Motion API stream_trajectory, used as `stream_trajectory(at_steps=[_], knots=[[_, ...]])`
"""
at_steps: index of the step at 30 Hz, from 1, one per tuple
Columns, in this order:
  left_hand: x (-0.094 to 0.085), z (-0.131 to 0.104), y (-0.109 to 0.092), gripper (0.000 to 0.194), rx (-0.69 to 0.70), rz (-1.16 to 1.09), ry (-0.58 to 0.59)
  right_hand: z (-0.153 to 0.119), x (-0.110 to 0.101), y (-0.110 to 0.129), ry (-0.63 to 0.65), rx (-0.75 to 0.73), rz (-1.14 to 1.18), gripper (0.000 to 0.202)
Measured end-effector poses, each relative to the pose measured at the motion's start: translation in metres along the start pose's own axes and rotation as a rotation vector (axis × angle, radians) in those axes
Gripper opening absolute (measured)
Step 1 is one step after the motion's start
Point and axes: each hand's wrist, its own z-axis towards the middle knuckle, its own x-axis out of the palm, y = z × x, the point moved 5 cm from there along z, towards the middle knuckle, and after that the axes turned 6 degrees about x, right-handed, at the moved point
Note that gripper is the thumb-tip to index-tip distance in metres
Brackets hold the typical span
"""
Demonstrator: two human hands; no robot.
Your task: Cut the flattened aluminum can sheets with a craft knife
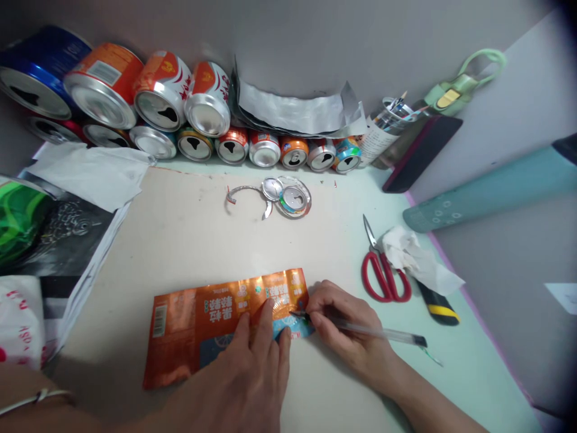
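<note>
An orange and blue printed sheet [180,325], which looks like a drink can cut open and flattened, lies in front of me. My left hand [252,355] rests on its lower middle with the fingers stretched out, pressing it against the board. In my right hand [345,325] is a clear-barrelled pen [383,332], pinched between thumb and fingers. The pen's dark tip touches or nearly touches the sheet close to its right end, just beyond my left fingertips. My right hand's edge sits beside the sheet's right edge.
Can ends and cut rims [291,198] lie behind the sheet. Red-handled scissors [385,276], crumpled tissue [415,255] and a black-yellow cutter [437,304] are at right, near a teal bottle [487,189]. Stacked cans [164,90] and curved metal sheets [293,108] line the wall. Papers [90,264] lie left.
</note>
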Motion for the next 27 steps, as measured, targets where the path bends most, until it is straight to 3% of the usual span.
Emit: stream_trajectory(at_steps=[27], knots=[[-0.0016, 0.0027, 0.0013, 0.042, -0.028, -0.024, 0.004, 0.0016, 0.0000, 0.0027, 0.011, -0.017, -0.015, 0.018]])
